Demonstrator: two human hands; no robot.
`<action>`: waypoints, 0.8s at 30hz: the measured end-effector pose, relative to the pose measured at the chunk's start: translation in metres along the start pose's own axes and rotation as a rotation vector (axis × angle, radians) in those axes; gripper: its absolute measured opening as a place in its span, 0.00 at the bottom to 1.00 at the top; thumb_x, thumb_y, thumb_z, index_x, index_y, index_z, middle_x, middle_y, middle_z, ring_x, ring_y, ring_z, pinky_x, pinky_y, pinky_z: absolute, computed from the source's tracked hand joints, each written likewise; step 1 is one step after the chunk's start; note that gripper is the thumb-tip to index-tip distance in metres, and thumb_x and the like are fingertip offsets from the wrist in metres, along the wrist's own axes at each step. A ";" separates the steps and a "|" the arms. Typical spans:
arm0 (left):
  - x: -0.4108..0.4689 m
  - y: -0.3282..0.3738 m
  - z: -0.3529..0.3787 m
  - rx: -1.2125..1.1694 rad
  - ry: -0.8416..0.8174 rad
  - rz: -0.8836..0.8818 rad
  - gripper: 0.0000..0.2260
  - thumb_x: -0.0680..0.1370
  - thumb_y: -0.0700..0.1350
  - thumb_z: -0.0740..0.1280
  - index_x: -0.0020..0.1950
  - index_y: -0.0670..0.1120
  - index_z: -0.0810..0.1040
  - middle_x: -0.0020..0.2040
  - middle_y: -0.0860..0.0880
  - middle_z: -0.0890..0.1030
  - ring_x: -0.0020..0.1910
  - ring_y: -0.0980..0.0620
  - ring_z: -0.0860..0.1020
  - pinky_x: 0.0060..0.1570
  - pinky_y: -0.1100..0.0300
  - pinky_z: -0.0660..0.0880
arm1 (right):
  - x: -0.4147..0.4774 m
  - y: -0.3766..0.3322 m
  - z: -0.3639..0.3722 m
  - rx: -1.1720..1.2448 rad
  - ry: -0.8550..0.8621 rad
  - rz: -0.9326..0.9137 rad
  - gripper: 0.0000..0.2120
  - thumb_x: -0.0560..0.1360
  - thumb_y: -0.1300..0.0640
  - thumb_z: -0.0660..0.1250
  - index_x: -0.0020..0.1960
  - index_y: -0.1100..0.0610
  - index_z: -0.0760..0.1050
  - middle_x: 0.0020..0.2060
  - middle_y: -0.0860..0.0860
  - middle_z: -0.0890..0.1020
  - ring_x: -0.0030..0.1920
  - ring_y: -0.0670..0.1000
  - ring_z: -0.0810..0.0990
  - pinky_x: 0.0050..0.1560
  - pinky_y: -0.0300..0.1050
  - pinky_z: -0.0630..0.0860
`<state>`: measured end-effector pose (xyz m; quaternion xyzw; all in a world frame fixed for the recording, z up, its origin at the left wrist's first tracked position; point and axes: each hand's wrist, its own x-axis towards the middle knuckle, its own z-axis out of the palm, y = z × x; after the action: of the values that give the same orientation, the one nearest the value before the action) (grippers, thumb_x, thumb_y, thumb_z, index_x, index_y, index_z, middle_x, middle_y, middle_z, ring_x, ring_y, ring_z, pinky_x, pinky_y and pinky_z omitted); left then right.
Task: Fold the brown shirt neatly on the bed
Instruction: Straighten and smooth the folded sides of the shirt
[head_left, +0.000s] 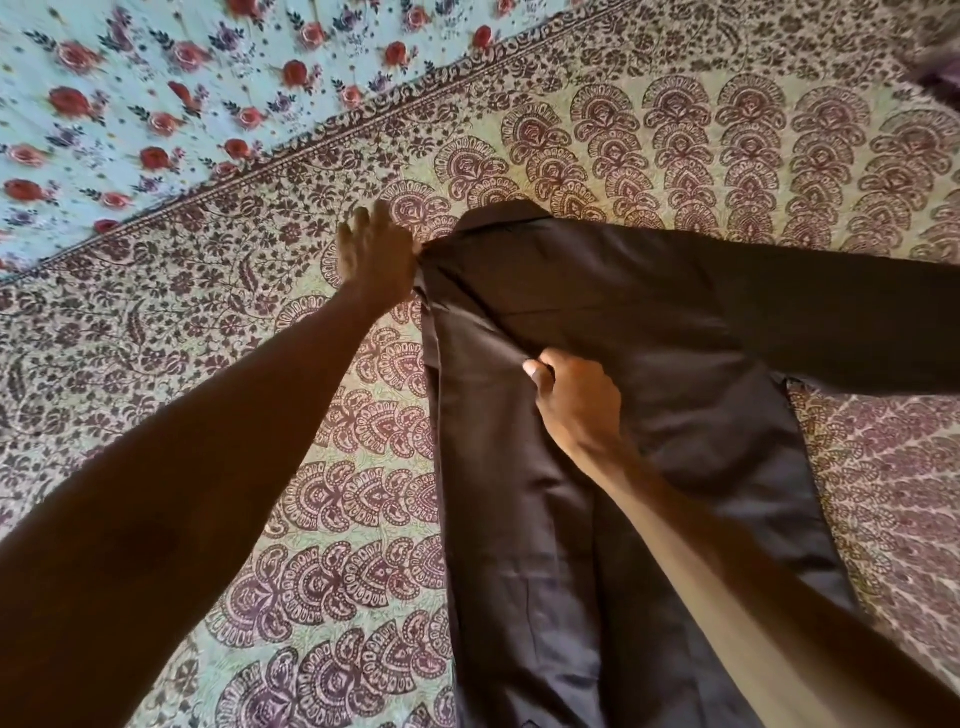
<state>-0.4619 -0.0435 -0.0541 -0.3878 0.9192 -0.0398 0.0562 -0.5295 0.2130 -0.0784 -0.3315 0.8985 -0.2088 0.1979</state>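
Currently the brown shirt (649, 322) lies flat on the bed (311, 519), right of centre. Its long axis runs straight away from me: collar (498, 218) at the far end, hem toward me. One sleeve (857, 322) sticks out sideways to the right, across that axis.

My right hand (576, 400) is on the body mid-chest, fingers curled and thumb pinching a ridge of cloth. It's the nearer hand to that sleeve. My left hand (376, 254) is at the far left shoulder edge with fingers splayed straight, touching the cloth and gripping nothing I can see.

The left side looks doubled inward, so my call is the right sleeve goes next.

Unknowns:
- Cuff is cut off at the right edge and hem at the bottom.
- My right forearm covers the lower body.
- My left thumb is hidden.

A floral sheet (130, 104) lies far left.
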 end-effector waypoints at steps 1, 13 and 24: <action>0.003 -0.001 0.000 0.003 -0.023 -0.034 0.10 0.76 0.46 0.68 0.55 0.44 0.80 0.65 0.40 0.69 0.65 0.40 0.67 0.63 0.42 0.66 | 0.001 0.001 0.001 0.010 0.012 0.040 0.14 0.81 0.46 0.57 0.40 0.53 0.67 0.40 0.56 0.81 0.45 0.63 0.79 0.38 0.48 0.65; 0.007 0.003 0.026 -0.267 0.011 -0.110 0.07 0.79 0.42 0.64 0.57 0.43 0.75 0.59 0.39 0.72 0.57 0.40 0.73 0.52 0.46 0.74 | 0.001 0.002 0.016 -0.202 0.166 -0.018 0.16 0.82 0.44 0.55 0.49 0.55 0.74 0.41 0.52 0.82 0.41 0.56 0.82 0.34 0.44 0.62; -0.068 0.038 0.045 -0.780 -0.010 -0.396 0.19 0.82 0.56 0.56 0.49 0.42 0.77 0.43 0.45 0.76 0.41 0.48 0.73 0.42 0.57 0.68 | -0.024 0.012 0.017 0.048 0.260 0.007 0.10 0.82 0.51 0.57 0.53 0.55 0.75 0.43 0.53 0.83 0.44 0.58 0.81 0.38 0.46 0.66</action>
<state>-0.4355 0.0306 -0.0982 -0.5491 0.7729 0.3023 -0.0986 -0.5105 0.2335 -0.0938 -0.2936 0.9125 -0.2707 0.0882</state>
